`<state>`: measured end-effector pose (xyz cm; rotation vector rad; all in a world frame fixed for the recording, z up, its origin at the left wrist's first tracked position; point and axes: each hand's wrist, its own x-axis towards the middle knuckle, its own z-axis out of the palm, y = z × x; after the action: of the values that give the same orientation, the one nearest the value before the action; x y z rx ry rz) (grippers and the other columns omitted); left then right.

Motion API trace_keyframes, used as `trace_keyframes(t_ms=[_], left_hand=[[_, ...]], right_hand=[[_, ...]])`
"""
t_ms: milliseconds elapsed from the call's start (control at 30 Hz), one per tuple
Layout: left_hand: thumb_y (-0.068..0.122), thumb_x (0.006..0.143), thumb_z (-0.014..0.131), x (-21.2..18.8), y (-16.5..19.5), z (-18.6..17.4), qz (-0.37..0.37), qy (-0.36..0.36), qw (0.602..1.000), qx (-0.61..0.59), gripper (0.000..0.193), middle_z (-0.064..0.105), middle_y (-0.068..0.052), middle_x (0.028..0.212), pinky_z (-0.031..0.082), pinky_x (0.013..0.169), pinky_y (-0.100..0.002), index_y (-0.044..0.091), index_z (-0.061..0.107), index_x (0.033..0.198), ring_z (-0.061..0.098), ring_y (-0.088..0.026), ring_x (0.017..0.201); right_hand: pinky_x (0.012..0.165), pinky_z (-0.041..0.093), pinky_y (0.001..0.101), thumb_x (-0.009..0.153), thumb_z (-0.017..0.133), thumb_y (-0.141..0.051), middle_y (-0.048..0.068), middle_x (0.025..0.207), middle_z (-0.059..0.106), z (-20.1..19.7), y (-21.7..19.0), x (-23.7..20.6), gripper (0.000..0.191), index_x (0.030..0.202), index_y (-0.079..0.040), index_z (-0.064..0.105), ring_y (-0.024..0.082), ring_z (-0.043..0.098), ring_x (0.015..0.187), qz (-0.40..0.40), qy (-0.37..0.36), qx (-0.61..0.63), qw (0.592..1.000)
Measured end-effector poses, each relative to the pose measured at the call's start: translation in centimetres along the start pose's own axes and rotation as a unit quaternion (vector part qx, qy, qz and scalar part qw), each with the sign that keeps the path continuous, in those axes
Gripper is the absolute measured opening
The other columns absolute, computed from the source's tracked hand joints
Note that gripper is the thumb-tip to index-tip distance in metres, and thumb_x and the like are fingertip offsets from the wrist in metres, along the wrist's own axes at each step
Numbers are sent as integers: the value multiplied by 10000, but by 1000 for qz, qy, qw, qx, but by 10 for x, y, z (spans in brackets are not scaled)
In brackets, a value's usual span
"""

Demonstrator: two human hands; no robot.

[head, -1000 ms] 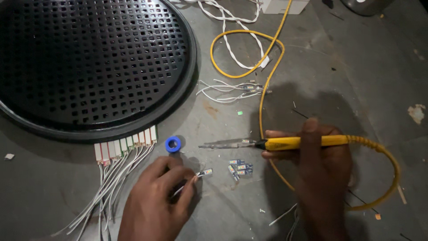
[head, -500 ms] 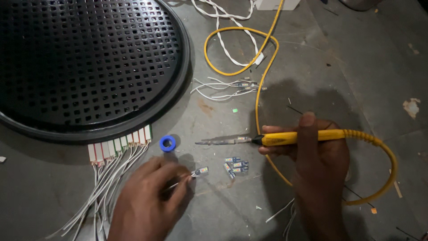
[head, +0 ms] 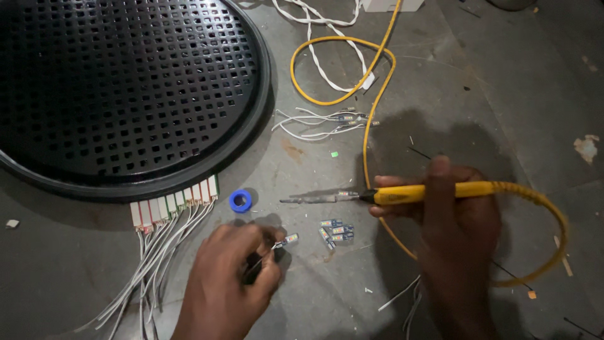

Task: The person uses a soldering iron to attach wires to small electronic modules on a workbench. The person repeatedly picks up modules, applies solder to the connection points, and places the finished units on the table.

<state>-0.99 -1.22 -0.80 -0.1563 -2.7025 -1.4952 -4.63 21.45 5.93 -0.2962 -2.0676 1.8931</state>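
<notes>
- A grey, scuffed and stained concrete floor (head: 503, 82) carries everything.
- A large round black perforated metal grille (head: 119, 88) lies flat on it, filling the upper left.
- Just below the grille's rim sits a row of small white rectangular connectors (head: 173, 204), their thin white wires (head: 141, 277) trailing further down.
- Right of the connectors, near the rim, rests a small blue ring-shaped spool (head: 240, 201).
- Further right of the spool lies a cluster of tiny rectangular LED chips (head: 335, 230).
- Right of the grille, a yellow cable (head: 343, 69) loops over the floor beside twisted white cord (head: 327, 44) and loose wired parts (head: 321, 124).
</notes>
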Motion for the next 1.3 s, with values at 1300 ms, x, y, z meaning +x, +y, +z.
trace_keyframes(t_ms=[1300], left_hand=[[48, 720, 728, -14, -11, 2, 63, 94, 993, -25, 196, 775, 31, 992, 435, 854, -391, 100, 542, 750, 648, -215, 910]], right_hand=[[686, 619, 297, 1083, 518, -198, 204, 838, 767, 23, -7, -63, 234, 1008, 12, 447, 181, 731, 646, -132, -37, -144, 980]])
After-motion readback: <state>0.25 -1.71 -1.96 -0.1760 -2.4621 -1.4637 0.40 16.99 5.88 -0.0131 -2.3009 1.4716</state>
